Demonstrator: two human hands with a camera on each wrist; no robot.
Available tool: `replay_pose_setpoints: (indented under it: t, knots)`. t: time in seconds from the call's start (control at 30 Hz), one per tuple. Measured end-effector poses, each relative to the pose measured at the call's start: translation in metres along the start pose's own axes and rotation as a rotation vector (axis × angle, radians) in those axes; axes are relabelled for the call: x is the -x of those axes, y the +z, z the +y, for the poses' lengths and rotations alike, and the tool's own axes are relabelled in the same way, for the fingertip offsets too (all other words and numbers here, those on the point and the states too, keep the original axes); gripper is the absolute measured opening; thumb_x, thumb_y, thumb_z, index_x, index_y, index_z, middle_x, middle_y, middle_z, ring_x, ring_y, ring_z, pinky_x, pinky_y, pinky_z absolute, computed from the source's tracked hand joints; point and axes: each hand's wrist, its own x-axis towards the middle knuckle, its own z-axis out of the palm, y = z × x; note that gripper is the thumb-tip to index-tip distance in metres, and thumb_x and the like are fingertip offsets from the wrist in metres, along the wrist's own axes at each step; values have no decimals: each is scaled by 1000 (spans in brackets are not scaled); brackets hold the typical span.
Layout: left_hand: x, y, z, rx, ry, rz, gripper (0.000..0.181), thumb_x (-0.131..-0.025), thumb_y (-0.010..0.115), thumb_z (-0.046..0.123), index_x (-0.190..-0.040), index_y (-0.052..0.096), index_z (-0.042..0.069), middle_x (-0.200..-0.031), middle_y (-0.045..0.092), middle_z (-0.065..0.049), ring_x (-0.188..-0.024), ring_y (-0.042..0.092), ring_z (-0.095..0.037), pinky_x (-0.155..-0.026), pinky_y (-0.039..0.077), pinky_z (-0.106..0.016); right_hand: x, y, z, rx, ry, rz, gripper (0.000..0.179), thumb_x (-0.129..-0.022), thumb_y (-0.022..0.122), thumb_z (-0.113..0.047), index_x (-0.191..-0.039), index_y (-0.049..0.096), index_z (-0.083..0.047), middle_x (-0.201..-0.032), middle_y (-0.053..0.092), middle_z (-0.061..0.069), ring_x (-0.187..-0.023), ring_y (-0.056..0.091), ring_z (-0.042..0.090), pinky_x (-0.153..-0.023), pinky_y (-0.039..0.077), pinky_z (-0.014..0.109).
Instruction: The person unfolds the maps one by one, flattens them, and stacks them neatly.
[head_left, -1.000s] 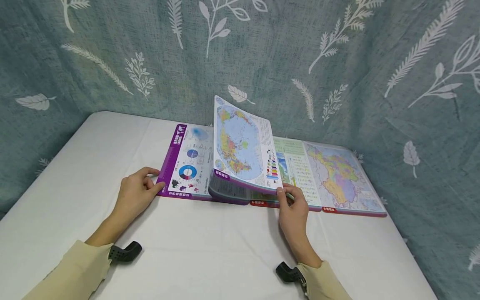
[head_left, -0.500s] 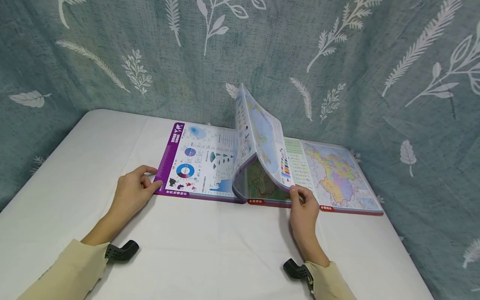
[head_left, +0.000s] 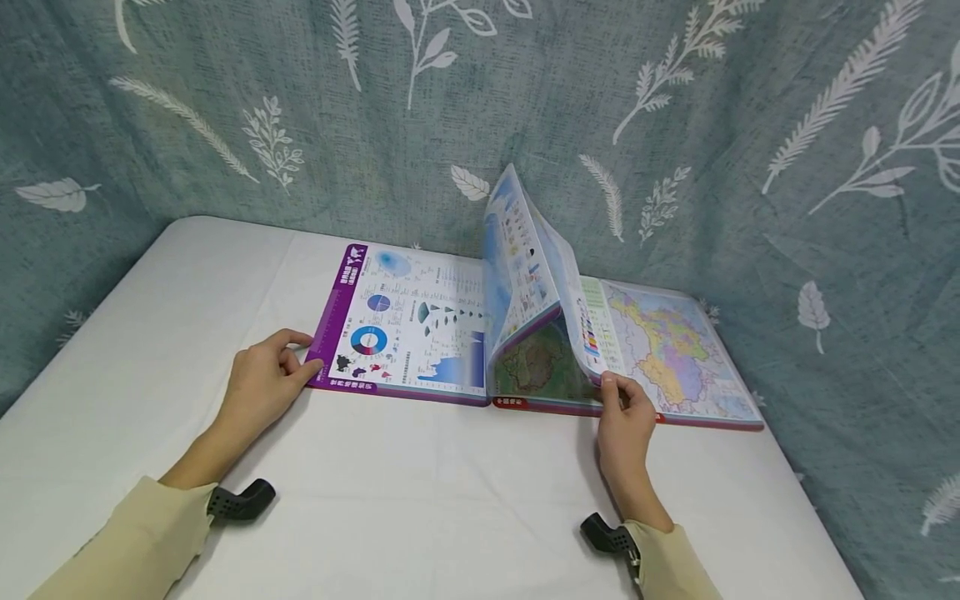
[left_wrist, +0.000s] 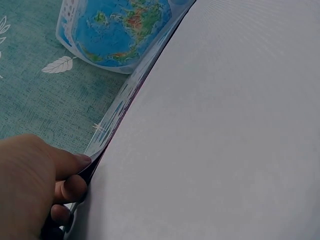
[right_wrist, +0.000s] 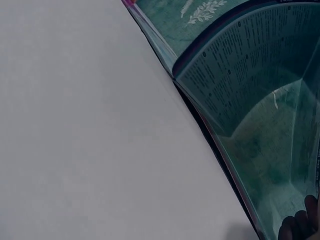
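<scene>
A long laminated folding map lies across the table in the head view. Its left panel (head_left: pixel 405 333) has a purple border and charts, and its right panel (head_left: pixel 675 354) shows a colored map. Two joined panels stand up in a tent-like fold (head_left: pixel 517 267) in the middle, above a dark terrain panel (head_left: pixel 532 362). My left hand (head_left: pixel 262 375) pinches the lower left corner of the purple-edged panel; its thumb and curled fingers show in the left wrist view. My right hand (head_left: pixel 628 425) pinches the near lower corner of the raised fold. In the right wrist view only its fingertips (right_wrist: pixel 300 220) show.
A white cloth covers the table (head_left: pixel 450 500). Behind it hangs a green-blue curtain (head_left: pixel 525 108) with white leaf prints, close to the map's far edge. Black wrist devices (head_left: pixel 243 502) sit at both beige sleeves (head_left: pixel 135 542).
My right hand has moved right, drawing the raised panels with it. The fold has opened out, uncovering more of the left chart panel and the dark terrain panel. The left hand keeps its hold.
</scene>
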Motion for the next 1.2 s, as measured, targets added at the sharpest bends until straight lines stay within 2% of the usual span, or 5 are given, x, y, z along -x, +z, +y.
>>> replay_pose_setpoints:
  t: [0.27, 0.57, 0.73, 0.93, 1.2]
  knots:
    - [0, -1, -1, -5, 8, 3, 36, -93, 79, 12, -123, 68, -3, -59, 55, 1, -62, 46, -18, -68, 34, -35, -11, -12, 8, 7, 22, 42, 39, -108, 61, -30, -119, 69, 6, -105, 66, 9, -91, 60, 5, -77, 44, 11]
    - [1, -3, -1, -11, 10, 0, 35, -93, 78, 11, -123, 68, -3, -59, 55, 0, -62, 45, -18, -69, 34, -35, -18, -27, 14, 72, 37, 57, 40, -109, 58, -30, -123, 68, 6, -119, 67, 16, -93, 57, 0, -76, 43, 6]
    - [2, -3, -2, -14, 3, 1, 36, -93, 79, 13, -124, 68, -3, -60, 55, 0, -63, 45, -17, -69, 34, -35, -24, -31, 17, 91, 46, 79, 41, -108, 59, -31, -124, 68, 6, -116, 66, 13, -91, 58, -1, -76, 45, 6]
    - [1, -2, -2, -7, 0, 3, 36, -93, 79, 14, -123, 68, -3, -60, 55, 1, -63, 46, -17, -69, 35, -35, -29, -39, 20, 62, 100, 101, 48, -108, 58, -39, -128, 67, 4, -113, 64, 10, -91, 60, 7, -68, 49, 9]
    - [0, 0, -2, -10, 20, 9, 32, -93, 79, 11, -120, 69, -2, -58, 56, 1, -61, 46, -17, -70, 36, -36, -38, -55, 32, 106, 111, 169, 49, -107, 59, -40, -126, 70, 4, -104, 62, -2, -95, 53, 3, -80, 42, 14]
